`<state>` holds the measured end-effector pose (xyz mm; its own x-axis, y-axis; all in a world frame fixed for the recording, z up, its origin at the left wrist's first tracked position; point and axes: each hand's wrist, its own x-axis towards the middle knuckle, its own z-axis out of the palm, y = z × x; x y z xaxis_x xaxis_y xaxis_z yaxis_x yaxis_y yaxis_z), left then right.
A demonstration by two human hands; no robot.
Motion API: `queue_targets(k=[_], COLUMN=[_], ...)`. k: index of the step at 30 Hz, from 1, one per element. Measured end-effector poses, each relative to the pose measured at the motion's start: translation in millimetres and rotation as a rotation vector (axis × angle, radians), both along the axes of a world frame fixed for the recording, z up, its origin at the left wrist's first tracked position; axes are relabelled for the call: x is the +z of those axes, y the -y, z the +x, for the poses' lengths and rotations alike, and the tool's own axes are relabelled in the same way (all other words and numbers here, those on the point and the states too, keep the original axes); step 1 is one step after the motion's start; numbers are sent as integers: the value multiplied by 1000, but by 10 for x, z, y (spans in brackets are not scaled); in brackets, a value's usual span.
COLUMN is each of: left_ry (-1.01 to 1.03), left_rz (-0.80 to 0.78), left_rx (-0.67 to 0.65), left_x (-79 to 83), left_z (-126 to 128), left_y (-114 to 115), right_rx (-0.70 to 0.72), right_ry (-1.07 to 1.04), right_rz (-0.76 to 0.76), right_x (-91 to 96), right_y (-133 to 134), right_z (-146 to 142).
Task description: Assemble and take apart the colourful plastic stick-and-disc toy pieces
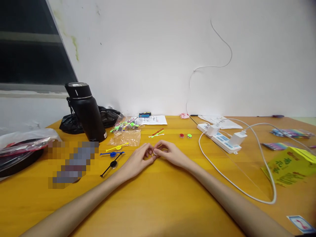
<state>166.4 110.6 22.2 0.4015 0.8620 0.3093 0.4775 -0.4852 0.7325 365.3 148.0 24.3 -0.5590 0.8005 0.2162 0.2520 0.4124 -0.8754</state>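
My left hand (139, 160) and my right hand (170, 153) meet at the middle of the table, fingertips pinched together. Whatever they hold is small and mostly hidden by the fingers; I cannot make out its kind. Left of my left hand lie three arrow spinners with round middles: a yellow arrow spinner (118, 148), a blue arrow spinner (113, 154) and a black arrow spinner (113, 164). Beyond my hands are loose red and pale arrows (157, 133). Farther right sit a red disc (181, 135) and a green disc (189, 136).
A black bottle (87, 113) stands at the left behind a pixelated patch. Near it lies a clear bag (127, 126) of coloured arrows. To the right are a white power strip (223, 142), a looping white cable (232, 186) and a yellow-green package (290, 166).
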Motion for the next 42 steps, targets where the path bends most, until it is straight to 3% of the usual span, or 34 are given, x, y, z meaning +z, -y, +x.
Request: queue_targets(k=[2,5,7,11,16,19,26,30,36,42], left_ry=[15,34,49,127,373,416,466,544,741,799], left_rz=[1,-14,-27,-103,-226,-219,-187,-242,-384,-421], left_rx=[-7,-19,-11,41,181,216,120,46,65,113], left_x=[5,11,8,-54,-201,-242,-147,-79,-98,-91], left_z=[3,3,-7,-36,27,97,116,115,73,46], left_y=[-5,-2,-4,-70,-228,-259,-163,-122,-158,-177], right_rx=[-83,-265,-314,-300,-348,-362,-316,-320,-252,-235], right_ry=[64,244,374,516,494,481,448,366,-66,-300], right_rz=[105,403,529,549,626,655,667,617,170,-9], right_x=[-2,-41,-85,-144,-115,-97,-90,-74,-22,14], right_y=[-69,-226,-319,-394,-349,-335,-341,-317,-271,-260], right_z=[60,162,211,240,227,232,251,239,193,160])
